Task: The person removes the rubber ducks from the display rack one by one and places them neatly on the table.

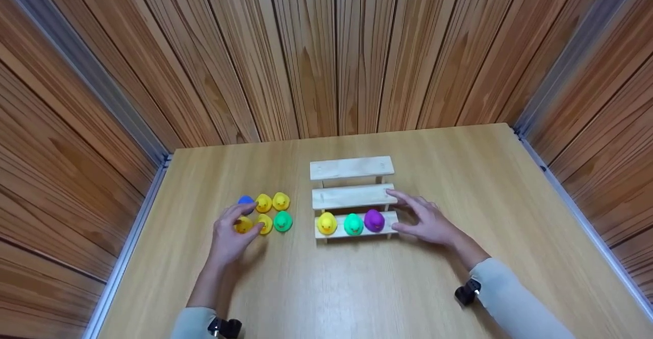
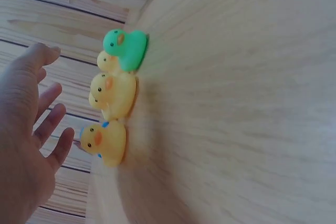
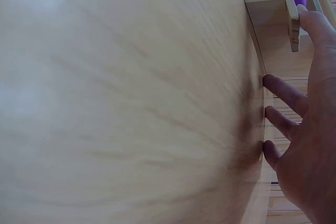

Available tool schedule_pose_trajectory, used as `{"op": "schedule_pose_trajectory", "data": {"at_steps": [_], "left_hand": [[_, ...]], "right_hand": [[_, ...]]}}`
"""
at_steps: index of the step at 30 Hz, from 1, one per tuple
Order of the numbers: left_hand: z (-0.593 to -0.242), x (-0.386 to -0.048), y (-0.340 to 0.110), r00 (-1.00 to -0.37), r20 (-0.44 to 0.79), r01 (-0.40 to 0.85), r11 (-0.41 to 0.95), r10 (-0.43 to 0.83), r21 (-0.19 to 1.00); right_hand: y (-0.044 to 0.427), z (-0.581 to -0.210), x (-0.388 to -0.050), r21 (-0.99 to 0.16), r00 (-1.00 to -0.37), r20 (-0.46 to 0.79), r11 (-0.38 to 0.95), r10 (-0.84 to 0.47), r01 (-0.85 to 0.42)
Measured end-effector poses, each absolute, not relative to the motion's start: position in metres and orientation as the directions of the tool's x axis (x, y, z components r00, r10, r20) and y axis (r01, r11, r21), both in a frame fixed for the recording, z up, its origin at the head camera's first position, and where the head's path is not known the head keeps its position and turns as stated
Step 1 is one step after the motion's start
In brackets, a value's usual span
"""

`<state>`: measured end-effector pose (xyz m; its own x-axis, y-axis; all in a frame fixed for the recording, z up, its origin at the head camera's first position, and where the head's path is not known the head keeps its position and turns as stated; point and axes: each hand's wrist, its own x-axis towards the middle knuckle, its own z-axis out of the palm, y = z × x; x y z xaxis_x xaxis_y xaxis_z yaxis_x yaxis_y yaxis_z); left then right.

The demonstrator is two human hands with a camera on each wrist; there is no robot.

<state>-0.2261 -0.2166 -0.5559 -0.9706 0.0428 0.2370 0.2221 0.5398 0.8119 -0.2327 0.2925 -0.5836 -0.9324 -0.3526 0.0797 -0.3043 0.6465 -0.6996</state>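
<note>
My left hand (image 1: 229, 234) hovers over a group of rubber ducks, thumb and fingers spread with nothing held. Under it are a yellow duck (image 1: 244, 225), another yellow duck (image 1: 265, 224) and a partly hidden blue duck (image 1: 246, 204). A green duck (image 2: 127, 49) stands at the group's edge in the left wrist view. My right hand (image 1: 426, 222) is at the right end of a three-step wooden rack (image 1: 352, 196), its thumb against the lowest step's end. On that step sit a yellow duck (image 1: 327, 224), a green duck (image 1: 353, 224) and a purple duck (image 1: 374, 220).
Two more yellow ducks (image 1: 280, 201) stand behind those under my left hand. The rack's middle step and top step (image 1: 352, 167) are bare. Wood-panelled walls (image 1: 326, 53) enclose the table (image 1: 326, 288) at the back and sides.
</note>
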Motion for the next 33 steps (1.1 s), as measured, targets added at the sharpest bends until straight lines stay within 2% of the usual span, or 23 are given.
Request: {"op": "schedule_pose_trajectory", "data": {"at_steps": [9,33], "left_hand": [[-0.547,-0.225,-0.198,-0.965,0.253,0.244,0.56,0.064,0.792],[-0.538,-0.223,-0.143,-0.944,0.24,0.327,0.541,0.228,0.775]], "right_hand": [[0.292,-0.587,-0.233,-0.681,-0.921,0.146,0.639,-0.362,-0.359],[0.291,-0.585,-0.233,-0.685,-0.925,0.107,0.647,-0.365,-0.335]]}}
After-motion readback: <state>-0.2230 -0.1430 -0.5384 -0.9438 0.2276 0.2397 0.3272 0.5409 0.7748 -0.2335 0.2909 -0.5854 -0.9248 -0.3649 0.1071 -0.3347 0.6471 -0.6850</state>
